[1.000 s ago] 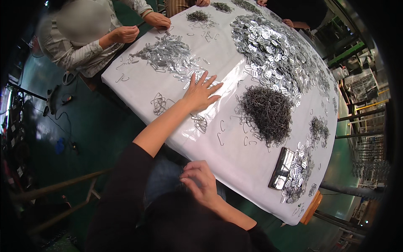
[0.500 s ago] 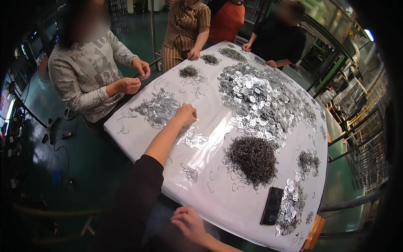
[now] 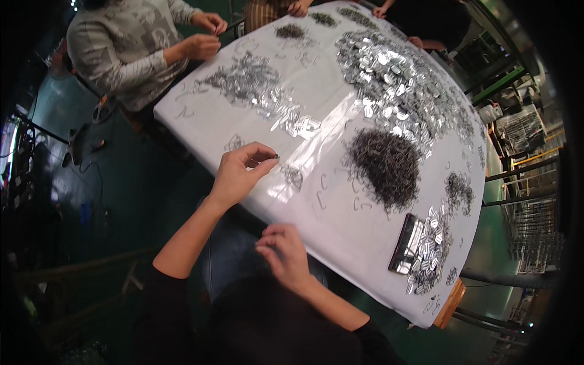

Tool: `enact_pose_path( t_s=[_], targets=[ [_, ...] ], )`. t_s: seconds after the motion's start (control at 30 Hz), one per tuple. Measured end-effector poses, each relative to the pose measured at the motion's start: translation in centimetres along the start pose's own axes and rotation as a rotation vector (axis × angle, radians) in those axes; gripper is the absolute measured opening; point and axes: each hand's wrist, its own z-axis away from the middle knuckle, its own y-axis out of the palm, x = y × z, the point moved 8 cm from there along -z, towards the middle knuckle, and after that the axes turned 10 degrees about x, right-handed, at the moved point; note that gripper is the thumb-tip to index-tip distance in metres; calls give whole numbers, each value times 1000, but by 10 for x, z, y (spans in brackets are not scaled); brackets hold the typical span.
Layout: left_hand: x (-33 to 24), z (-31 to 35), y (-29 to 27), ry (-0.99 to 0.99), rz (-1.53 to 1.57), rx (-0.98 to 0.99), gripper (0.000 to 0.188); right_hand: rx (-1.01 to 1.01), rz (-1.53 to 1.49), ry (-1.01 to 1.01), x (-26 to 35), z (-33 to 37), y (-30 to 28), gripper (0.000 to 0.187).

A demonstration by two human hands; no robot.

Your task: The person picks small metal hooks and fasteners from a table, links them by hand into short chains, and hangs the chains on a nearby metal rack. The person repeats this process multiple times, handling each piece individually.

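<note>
My left hand (image 3: 242,175) is over the table's near left edge, thumb and fingertips pinched together. A tiny dark bit shows at the fingertips, too small to name. Just below the edge, my right hand (image 3: 286,254) has its fingers curled in toward the thumb; whatever they hold, if anything, is hidden. Beyond the left hand lies a loose heap of flat silver metal pieces (image 3: 248,80), with brighter ones (image 3: 299,125) at its near end. Close to the left hand are small clusters of thin wire hooks (image 3: 292,177).
A dark tangled pile of wire hooks (image 3: 386,167) sits mid-table, before a large mound of shiny metal pieces (image 3: 389,76). A phone (image 3: 406,243) lies beside a smaller silver pile (image 3: 431,246). The white-covered table (image 3: 340,243) has co-workers along its far sides; one in a grey sweatshirt (image 3: 131,52) stands left.
My left hand has drawn back from the silver heap toward me and is now pinched near the table edge. My right hand stays by the edge, fingers curled. The view has tilted downward.
</note>
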Motion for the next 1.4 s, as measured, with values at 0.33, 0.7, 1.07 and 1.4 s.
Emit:
enact_pose_path(
  t_s=[0.33, 0.7, 1.07, 1.4],
  targets=[
    [-3, 135, 1, -166, 230, -173, 14, -8, -5, 7, 5, -1, 17, 12],
    [-18, 152, 9, -46, 49, -248, 12, -87, 122, -8, 3, 0, 14, 12],
    [-5, 153, 16, 53, -63, -295, 12, -51, 423, 452, -80, -6, -84, 11],
    [-1, 159, 13, 48, -104, -326, 13, 116, 415, 434, -107, -42, -71, 17]
  ],
)
